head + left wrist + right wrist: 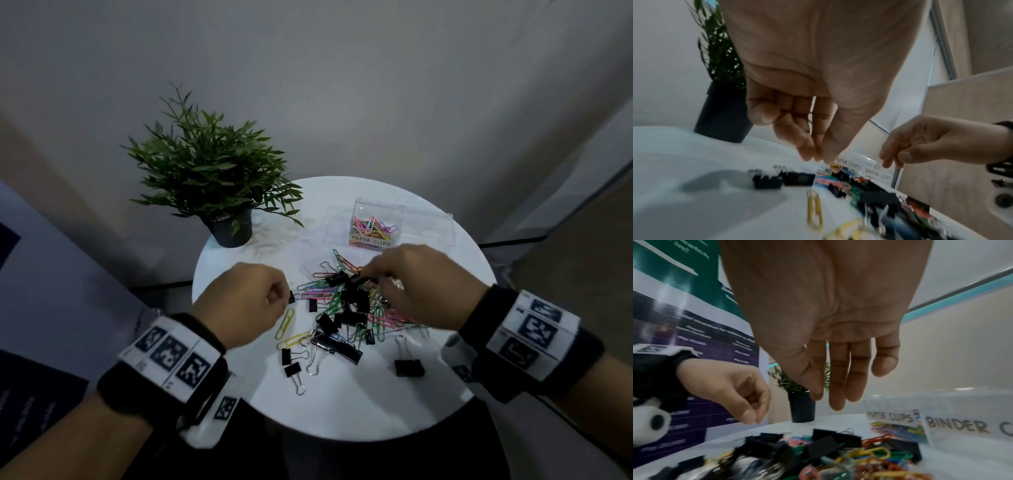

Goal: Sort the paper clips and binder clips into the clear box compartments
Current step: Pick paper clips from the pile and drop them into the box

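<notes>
A mixed pile of coloured paper clips and black binder clips (346, 308) lies in the middle of the round white table (342, 407). Behind it stands the clear box (424, 219). Its left compartment, labelled PAPER CLIPS (371, 230), holds coloured clips. The right one, labelled BINDER CLIPS (957, 426), looks empty. My left hand (286, 294) hovers at the pile's left edge beside a small black binder clip (291, 297), fingertips (807, 154) curled together with nothing seen between them. My right hand (826, 400) reaches over the pile's far side, fingers straight and holding nothing.
A potted green plant (212, 178) stands at the table's back left. Loose binder clips (409, 367) and yellow paper clips (286, 322) lie scattered toward the front. The table edge curves close in front of me. A printed banner (694, 337) stands to the left.
</notes>
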